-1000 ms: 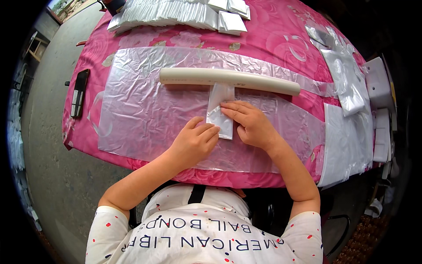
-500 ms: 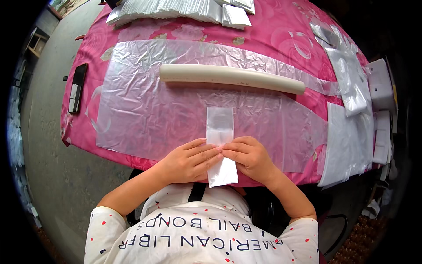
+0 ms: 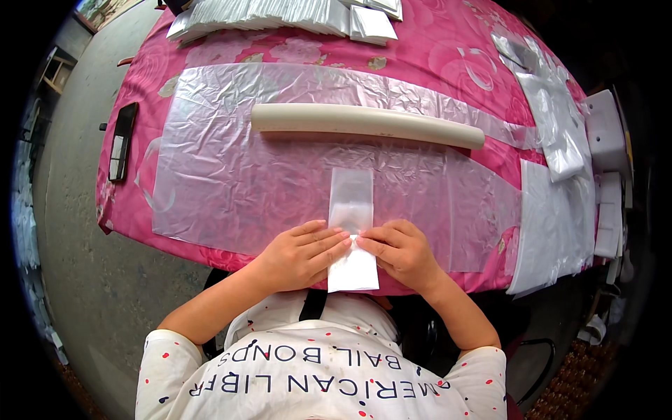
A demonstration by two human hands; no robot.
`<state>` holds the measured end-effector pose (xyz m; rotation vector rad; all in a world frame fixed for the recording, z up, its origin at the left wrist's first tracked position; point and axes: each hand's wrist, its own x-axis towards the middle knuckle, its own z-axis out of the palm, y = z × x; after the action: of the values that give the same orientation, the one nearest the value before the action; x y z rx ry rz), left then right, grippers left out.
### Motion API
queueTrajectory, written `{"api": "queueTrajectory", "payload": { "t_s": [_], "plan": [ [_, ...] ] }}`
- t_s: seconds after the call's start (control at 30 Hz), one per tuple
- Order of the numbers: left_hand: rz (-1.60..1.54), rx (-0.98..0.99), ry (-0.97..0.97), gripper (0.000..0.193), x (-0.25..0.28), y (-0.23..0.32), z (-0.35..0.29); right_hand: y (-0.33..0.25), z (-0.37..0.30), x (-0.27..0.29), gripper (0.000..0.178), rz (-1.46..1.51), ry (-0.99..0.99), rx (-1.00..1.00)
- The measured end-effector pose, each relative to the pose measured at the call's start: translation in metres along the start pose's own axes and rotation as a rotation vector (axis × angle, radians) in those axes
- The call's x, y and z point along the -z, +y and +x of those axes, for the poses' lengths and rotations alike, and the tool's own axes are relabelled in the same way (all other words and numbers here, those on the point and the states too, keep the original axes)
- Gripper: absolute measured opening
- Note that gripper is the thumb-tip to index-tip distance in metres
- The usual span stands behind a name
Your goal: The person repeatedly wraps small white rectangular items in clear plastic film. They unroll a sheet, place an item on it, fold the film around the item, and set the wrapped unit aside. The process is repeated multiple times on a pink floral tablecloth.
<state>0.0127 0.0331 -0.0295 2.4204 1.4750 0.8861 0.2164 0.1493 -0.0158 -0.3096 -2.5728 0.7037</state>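
Observation:
A narrow strip of folded plastic film (image 3: 352,192) lies lengthwise in front of me, its far half translucent and its near half whiter. My left hand (image 3: 301,255) comes at it from the left, fingers fairly straight and fingertips pressed on the strip's middle. From the right, my right hand (image 3: 400,253) pinches the same spot with bent fingers. The fingertips almost meet over a small raised crease; the left thumb is hidden. Beneath the strip, a large clear plastic sheet (image 3: 217,189) is spread out. A long cream-coloured tube (image 3: 364,122) rests across that sheet, beyond my hands.
Pink flowered cloth (image 3: 448,42) covers the table. Rows of folded white packets (image 3: 266,17) stand along the far edge. Stacked plastic sheets (image 3: 553,224) and crumpled clear bags (image 3: 553,112) lie at the right. A dark phone-like object (image 3: 122,143) sits near the left edge.
The strip's near half looks flatter and slightly shorter toward me, its near end now straighter. Both hands stay at the crease, with the right fingers shifted a little.

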Motion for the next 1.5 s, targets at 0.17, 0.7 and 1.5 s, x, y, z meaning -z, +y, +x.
{"api": "queueTrajectory", "payload": {
  "t_s": [0.17,0.7,1.5],
  "plan": [
    [-0.261,0.219,0.153,0.056,-0.003,-0.002,0.006,0.005,0.007,0.001,0.016,0.212,0.021,-0.265],
    [0.144,0.420,0.184,0.076,0.008,-0.008,0.041,0.016,0.060,0.015,0.025,0.517,-0.359,-1.103],
    [0.090,0.306,-0.261,0.116,-0.012,0.016,0.022,-0.026,0.011,0.029,0.023,-0.014,-0.112,-0.790]
  ]
}}
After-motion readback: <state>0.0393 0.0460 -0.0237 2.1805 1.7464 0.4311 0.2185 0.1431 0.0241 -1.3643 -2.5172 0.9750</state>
